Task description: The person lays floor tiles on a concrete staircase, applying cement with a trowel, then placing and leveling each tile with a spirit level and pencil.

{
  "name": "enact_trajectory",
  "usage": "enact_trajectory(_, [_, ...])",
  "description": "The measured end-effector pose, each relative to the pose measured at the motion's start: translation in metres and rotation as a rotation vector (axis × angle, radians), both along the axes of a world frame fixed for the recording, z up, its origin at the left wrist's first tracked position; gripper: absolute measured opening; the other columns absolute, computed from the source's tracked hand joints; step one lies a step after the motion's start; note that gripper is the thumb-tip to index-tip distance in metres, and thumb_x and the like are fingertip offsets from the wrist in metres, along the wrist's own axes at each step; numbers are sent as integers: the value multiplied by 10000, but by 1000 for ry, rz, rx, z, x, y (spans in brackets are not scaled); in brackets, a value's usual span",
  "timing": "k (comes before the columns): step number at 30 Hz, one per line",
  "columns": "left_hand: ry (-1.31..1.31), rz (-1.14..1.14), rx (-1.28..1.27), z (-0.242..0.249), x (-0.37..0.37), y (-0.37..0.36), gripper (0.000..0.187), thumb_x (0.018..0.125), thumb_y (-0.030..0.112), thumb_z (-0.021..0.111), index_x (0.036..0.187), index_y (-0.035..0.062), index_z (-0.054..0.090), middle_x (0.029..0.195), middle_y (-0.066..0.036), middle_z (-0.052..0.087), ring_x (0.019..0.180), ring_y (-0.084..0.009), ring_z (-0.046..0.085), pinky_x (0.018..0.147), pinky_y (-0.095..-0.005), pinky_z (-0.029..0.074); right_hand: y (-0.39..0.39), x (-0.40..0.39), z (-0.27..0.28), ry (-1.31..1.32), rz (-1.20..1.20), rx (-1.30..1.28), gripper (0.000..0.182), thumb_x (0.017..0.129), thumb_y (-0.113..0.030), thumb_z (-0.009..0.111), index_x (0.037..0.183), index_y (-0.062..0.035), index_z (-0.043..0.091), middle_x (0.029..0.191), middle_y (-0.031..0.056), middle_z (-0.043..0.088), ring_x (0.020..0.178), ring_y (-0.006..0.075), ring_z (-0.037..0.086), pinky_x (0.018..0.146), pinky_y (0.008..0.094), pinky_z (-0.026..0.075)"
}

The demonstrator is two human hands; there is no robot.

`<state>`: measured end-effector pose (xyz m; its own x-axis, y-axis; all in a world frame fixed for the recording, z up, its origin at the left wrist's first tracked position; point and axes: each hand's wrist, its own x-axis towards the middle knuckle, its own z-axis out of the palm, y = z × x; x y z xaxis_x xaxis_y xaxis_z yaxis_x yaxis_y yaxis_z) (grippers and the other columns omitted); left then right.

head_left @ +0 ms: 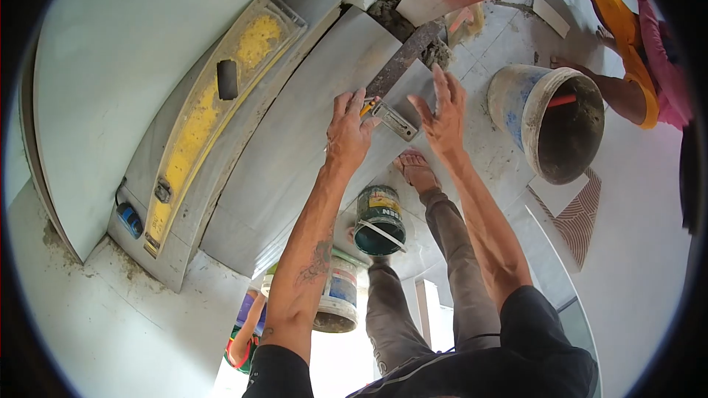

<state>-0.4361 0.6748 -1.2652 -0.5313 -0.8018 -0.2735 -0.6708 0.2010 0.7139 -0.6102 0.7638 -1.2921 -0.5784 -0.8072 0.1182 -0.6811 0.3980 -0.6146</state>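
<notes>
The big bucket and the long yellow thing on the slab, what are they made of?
The big bucket looks like plastic: smooth pale wall with blue patches, smeared with grey cement. The yellow level looks like metal, probably aluminium, with a straight grey frame and worn yellow paint. The slab under the left hand and right hand looks like smooth grey tile or stone; which one is hard to tell.

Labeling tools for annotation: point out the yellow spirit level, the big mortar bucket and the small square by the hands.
yellow spirit level (pixel 210 114), head view, middle of its yellow face.
big mortar bucket (pixel 516 99), head view, outer wall.
small square (pixel 396 121), head view, its metal blade between the hands.
</notes>
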Motion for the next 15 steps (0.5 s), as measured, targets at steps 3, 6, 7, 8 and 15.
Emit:
enact_trajectory(3, [21,-21,-2,-6,5,-2,516,818,91,695,1297,-9,532,1165,-174,533,1054,-320,577,851,-367,501,-14,0,8,-31,44,64,688,816,-362,723,1408,-152,441,1306,159,478,1158,374,452,924,496,376])
enact_trajectory(6, [54,-54,-28,-9,7,-5,503,813,88,683,1286,-3,539,1160,-172,537,1052,-330,576,871,-374,492,-23,10,14,-32,38,196,691,823,-437,690,1425,-216,432,1390,113,435,1246,354,396,944,520,329])
enact_trajectory(7, [67,-59,-25,-7,3,-9,490,811,88,676,1275,-2,546,1158,-173,539,1047,-337,578,883,-380,486,-22,13,12,2,42,265,685,830,-485,663,1428,-244,431,1434,87,410,1295,344,362,954,532,302])
enact_trajectory(8, [85,-77,-45,-9,-3,-12,490,811,88,676,1275,-2,546,1158,-173,539,1047,-337,578,883,-380,486,-23,12,8,18,21,245,685,830,-485,663,1428,-244,431,1434,87,410,1295,344,362,954,532,302])
enact_trajectory(15, [165,-48,-7,-5,6,-7,425,836,67,610,1248,-7,537,1150,-187,528,1075,-351,542,898,-395,459,-16,39,-10,166,-22,249,645,886,-586,523,1442,-277,422,1529,63,329,1399,323,267,973,533,245])
